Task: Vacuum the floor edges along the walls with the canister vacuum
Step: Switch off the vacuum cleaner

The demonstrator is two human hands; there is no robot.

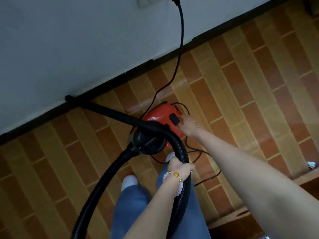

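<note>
One red canister vacuum (160,118), counted with what surrounds it.
One black hose (103,180), one power cord (181,31), one wall socket (145,0), two hands, left hand (179,167) and right hand (188,124), one beaded bracelet (174,175), two white shoes (129,181).

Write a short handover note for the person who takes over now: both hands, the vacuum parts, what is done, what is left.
Left hand grips the black corrugated hose.
Right hand touches the red canister beside its black switch.
Wand tip lies against the dark baseboard.
Power cord runs up the wall toward the wall socket.
Done: setup.
Left: run the tip along the wall edges; whether the motor runs cannot be seen.
</note>
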